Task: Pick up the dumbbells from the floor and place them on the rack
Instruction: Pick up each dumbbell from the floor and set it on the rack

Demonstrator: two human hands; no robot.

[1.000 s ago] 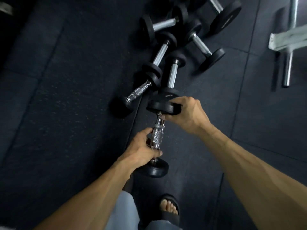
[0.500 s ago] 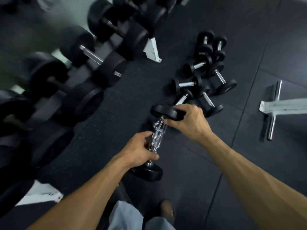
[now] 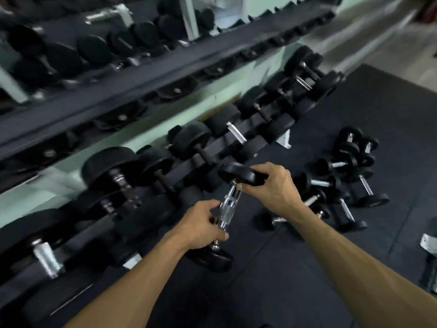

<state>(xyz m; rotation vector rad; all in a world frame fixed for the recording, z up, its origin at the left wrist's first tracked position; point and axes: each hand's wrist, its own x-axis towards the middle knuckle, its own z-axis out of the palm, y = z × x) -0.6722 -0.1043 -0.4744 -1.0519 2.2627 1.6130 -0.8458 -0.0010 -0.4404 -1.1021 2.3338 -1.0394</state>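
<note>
I hold one dumbbell [image 3: 229, 205] with black round heads and a chrome knurled handle, tilted almost upright in front of me. My left hand [image 3: 203, 224] is wrapped around the chrome handle. My right hand [image 3: 275, 185] grips the rim of the upper black head. The dumbbell rack [image 3: 146, 67] runs diagonally across the left and top, its lower tier filled with large black dumbbells [image 3: 111, 169]. Several small dumbbells [image 3: 347, 176] lie in a heap on the black floor to the right.
A long black upper shelf of the rack with empty saddles crosses the upper left. The rack's white foot [image 3: 285, 139] stands on the black rubber floor [image 3: 295, 280]. A white bench foot [image 3: 429, 243] shows at the right edge. Pale floor lies beyond the mat at top right.
My view has swung up and left from the floor heap to the rack. Both hands have kept their grip on the dumbbell, which is now raised in front of the lower tier.
</note>
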